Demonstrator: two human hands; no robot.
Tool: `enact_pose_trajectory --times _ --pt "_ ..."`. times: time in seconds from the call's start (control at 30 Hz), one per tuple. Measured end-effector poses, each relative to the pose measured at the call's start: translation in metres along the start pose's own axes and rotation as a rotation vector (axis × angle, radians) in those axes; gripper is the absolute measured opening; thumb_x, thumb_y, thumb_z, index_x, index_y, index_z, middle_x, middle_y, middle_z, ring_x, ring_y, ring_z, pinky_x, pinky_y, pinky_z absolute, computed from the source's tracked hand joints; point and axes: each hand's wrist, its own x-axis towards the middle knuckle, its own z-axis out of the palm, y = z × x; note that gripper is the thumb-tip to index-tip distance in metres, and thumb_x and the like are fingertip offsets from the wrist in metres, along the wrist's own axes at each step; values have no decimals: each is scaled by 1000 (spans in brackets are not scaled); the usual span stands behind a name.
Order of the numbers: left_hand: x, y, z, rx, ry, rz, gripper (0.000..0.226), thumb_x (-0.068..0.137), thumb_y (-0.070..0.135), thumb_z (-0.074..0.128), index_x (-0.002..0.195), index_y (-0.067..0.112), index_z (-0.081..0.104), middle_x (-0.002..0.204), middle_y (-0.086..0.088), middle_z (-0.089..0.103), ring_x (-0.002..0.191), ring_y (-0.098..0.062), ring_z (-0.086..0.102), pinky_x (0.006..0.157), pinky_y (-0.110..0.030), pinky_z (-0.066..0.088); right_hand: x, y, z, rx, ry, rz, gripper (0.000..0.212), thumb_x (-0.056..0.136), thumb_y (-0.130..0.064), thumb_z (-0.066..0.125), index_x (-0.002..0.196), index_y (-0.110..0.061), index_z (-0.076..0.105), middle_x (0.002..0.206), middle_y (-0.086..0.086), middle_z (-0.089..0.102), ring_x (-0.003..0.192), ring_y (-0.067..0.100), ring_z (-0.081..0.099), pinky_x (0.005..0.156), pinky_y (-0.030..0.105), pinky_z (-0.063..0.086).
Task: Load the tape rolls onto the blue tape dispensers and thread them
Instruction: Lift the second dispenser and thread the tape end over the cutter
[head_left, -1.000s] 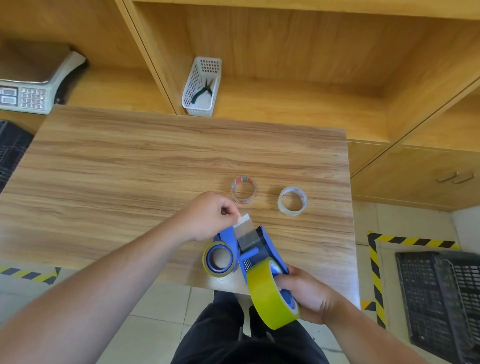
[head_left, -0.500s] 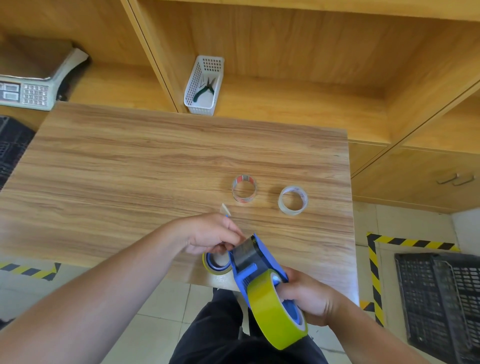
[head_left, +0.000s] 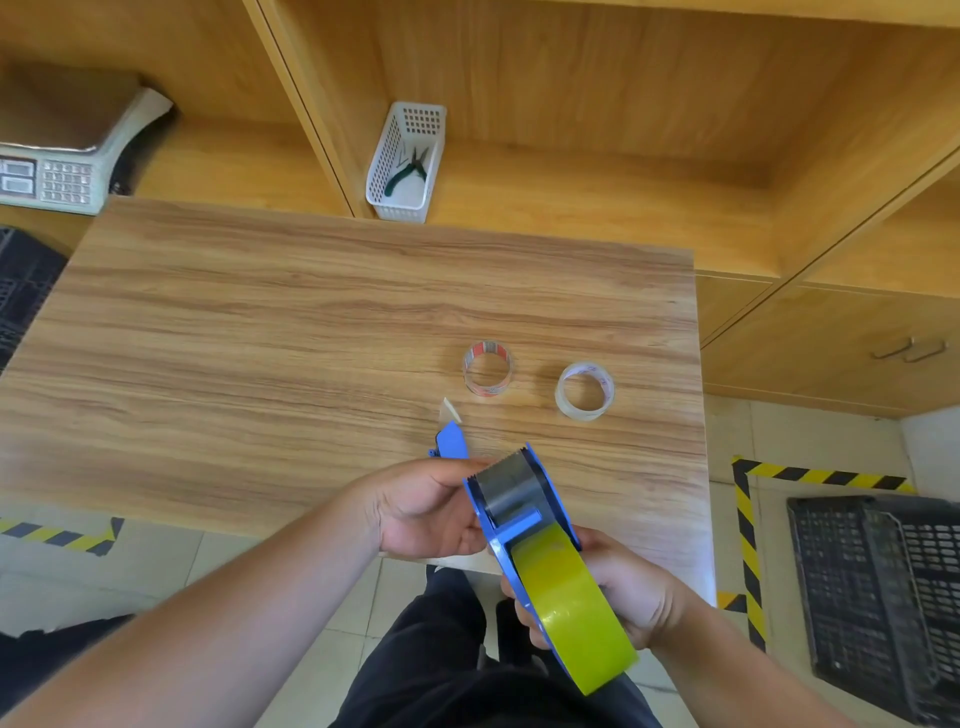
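My right hand (head_left: 631, 597) grips a blue tape dispenser (head_left: 519, 512) from below. A wide yellow tape roll (head_left: 571, 608) sits on it, and its grey roller and toothed blade point away from me. My left hand (head_left: 423, 512) cups the dispenser's left side plate, thumb up near the blade. Just beyond that hand, the blue tip of a second dispenser (head_left: 450, 440) shows on the table (head_left: 260, 338); the rest is hidden. Two small clear tape rolls lie further back: a red-printed roll (head_left: 487, 370) and a white-cored roll (head_left: 585, 391).
A small white scrap (head_left: 451, 409) lies by the second dispenser's tip. A white basket (head_left: 408, 161) with pliers stands on the shelf behind the table. A weighing scale (head_left: 62, 161) sits at far left, and a black crate (head_left: 878, 597) on the floor at right.
The dispenser in my right hand has come closer and tilted blade-up. My left hand left the tape end at the blade and dropped to the dispenser's left side, covering the second dispenser.
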Motion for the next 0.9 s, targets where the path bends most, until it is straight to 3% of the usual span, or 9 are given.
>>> enact_pose_trajectory --times 0.17,0.27,0.4,0.5,0.6,0.7,0.77,0.9 --pt "3 -10 7 -49 18 79 65 71 35 89 125 11 63 141 -18 46 129 -31 41 113 -41 30 3 4 1 -1 42 -36 33 81 -4 69 113 1 64 90 15 66 69 22 66 64 33 52" --pt "6 -14 9 -81 94 107 54 76 34 86 121 11 68 140 -18 49 128 -32 42 122 -44 25 4 8 -3 -8 84 -37 34 80 -5 70 113 2 64 91 17 64 68 23 65 64 35 51" --pt "12 -17 6 -186 140 166 46 77 43 84 112 16 74 119 -8 60 108 -25 45 91 -33 30 5 10 -10 -5 200 -79 34 77 -2 73 110 4 70 91 22 69 71 29 69 67 39 55" --pt "18 -23 2 -169 176 179 57 95 53 59 138 15 66 139 -13 54 121 -28 42 100 -38 27 5 12 -15 -32 299 -104 33 75 1 68 107 3 74 91 23 74 75 30 74 65 37 60" --pt "25 -32 -4 -148 323 146 59 97 57 53 132 13 70 132 -10 64 113 -25 53 90 -34 38 7 15 -23 -32 347 -80 43 75 0 65 118 4 70 101 26 75 87 34 74 74 41 60" --pt "33 -39 -7 -107 590 166 38 97 47 60 111 17 79 119 -6 77 86 -18 65 66 -28 42 10 20 -36 -14 487 -69 46 76 -3 70 122 -2 68 113 27 74 100 39 72 91 54 57" --pt "36 -44 -9 -59 703 198 25 99 35 61 102 17 79 103 -3 76 73 -14 63 61 -26 42 12 25 -46 -20 587 -77 35 86 -3 72 121 -6 68 115 24 75 107 40 71 99 59 52" --pt "35 -53 -6 80 693 219 17 99 20 61 96 15 77 80 2 65 62 -11 56 58 -24 40 22 34 -71 -139 798 -128 26 93 -5 70 118 -10 68 110 16 78 104 32 73 85 41 59"
